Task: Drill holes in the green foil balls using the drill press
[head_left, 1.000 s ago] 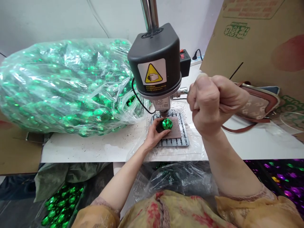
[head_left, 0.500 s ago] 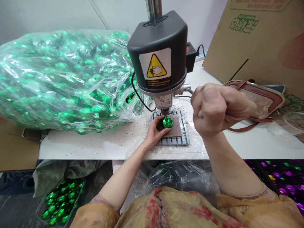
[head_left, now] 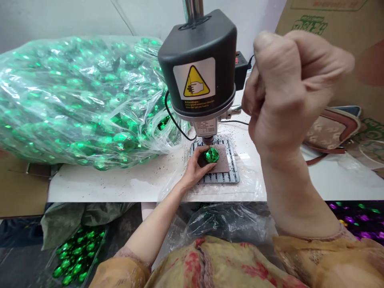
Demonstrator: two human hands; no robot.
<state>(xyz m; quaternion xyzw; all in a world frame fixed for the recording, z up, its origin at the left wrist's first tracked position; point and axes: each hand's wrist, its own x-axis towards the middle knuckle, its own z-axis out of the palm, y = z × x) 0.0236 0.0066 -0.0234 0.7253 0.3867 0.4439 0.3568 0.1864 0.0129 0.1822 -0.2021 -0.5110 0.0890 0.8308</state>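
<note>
A bench drill press (head_left: pixel 195 72) with a black motor housing and a yellow warning label stands in front of me. Under its chuck (head_left: pixel 208 140), a shiny green faceted ball (head_left: pixel 212 155) sits on a brown pad (head_left: pixel 222 160) over the slotted metal base (head_left: pixel 232 176). The thumb and fingers of my left hand (head_left: pixel 196 166) hold the ball from its left side. My right hand (head_left: pixel 288 88) is a raised fist right of the housing, closed on the press's feed lever; the fist hides most of the lever, and its hub (head_left: pixel 234 112) shows.
A large clear bag (head_left: pixel 81 100) of green pieces fills the left of the white table (head_left: pixel 120 184). At right are a cardboard box (head_left: pixel 360 48) and a small handbag (head_left: pixel 330 128). Below the table stands a bin of green pieces (head_left: pixel 78 256).
My right fist has risen and come nearer the camera, swinging the lever up. My left hand stays on the green ball under the chuck.
</note>
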